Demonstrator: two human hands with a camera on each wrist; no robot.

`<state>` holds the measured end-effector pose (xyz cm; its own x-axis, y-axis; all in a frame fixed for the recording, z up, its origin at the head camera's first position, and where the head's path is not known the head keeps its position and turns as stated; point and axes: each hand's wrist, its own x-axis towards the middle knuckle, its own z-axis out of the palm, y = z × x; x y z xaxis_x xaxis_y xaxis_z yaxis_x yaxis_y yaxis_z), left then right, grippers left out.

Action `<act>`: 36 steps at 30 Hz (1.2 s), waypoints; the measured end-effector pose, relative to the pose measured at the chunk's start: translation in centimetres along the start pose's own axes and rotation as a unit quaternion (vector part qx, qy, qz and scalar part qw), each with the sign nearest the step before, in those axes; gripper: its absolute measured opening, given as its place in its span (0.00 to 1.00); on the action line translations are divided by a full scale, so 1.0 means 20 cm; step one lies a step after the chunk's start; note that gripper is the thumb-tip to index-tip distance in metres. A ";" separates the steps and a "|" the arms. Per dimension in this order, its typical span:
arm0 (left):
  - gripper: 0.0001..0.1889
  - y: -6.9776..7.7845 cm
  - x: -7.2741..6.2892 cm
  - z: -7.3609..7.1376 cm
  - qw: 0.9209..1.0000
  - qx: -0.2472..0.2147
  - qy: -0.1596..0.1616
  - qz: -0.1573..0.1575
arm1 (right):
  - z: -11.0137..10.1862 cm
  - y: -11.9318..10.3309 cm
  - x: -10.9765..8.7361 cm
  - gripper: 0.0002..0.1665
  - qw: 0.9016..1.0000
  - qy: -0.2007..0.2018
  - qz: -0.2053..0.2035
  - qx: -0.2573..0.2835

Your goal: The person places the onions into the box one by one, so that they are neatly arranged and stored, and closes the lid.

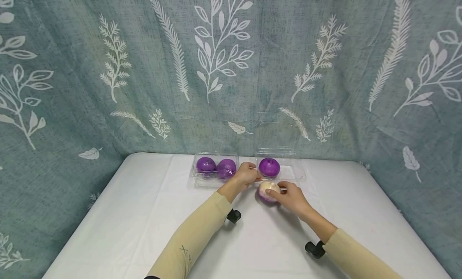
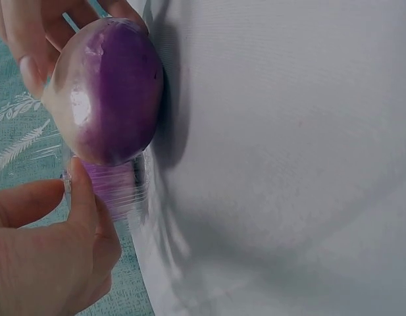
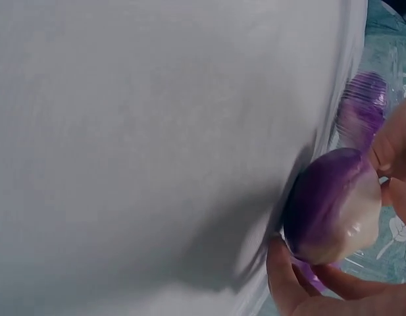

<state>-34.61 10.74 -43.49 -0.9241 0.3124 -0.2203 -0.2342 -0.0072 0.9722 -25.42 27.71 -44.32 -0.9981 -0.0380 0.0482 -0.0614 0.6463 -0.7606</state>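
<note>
My right hand (image 1: pixel 293 198) holds a purple-and-white turnip (image 1: pixel 268 192), its pale end up, just in front of the right clear plastic clamshell box (image 1: pixel 288 171). In the right wrist view its fingers curve round the turnip (image 3: pixel 334 207). My left hand (image 1: pixel 246 174) pinches the near edge of that box between thumb and fingers, as the left wrist view shows beside the turnip (image 2: pixel 117 92). Inside the right box, at its left side, sits a purple turnip (image 1: pixel 269 167), with the lid raised behind it.
Left of my hands a second clear clamshell box (image 1: pixel 196 175) holds two purple turnips (image 1: pixel 206 165). Both boxes stand at the back of the white-covered table (image 1: pixel 162 219), against a green patterned curtain (image 1: pixel 231 118). Black wrist camera mounts (image 1: pixel 315 250) hang below both forearms.
</note>
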 end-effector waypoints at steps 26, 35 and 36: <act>0.33 0.00 0.01 0.00 1.000 -0.002 0.006 -0.005 | 0.02 0.00 0.01 0.30 1.000 0.003 -0.015 0.001; 0.33 0.00 0.02 0.00 1.000 -0.012 0.004 -0.001 | -0.07 -0.04 -0.04 0.33 0.999 0.006 -0.032 -0.014; 0.34 0.00 0.02 0.00 1.000 -0.012 0.003 0.000 | -0.09 -0.05 -0.04 0.33 0.999 0.006 -0.035 -0.017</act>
<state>-34.97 10.87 -43.63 -0.9256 0.3067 -0.2218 -0.2423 -0.0301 0.9697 -24.58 28.45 -42.53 -0.9913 -0.0749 0.1087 -0.1308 0.6675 -0.7330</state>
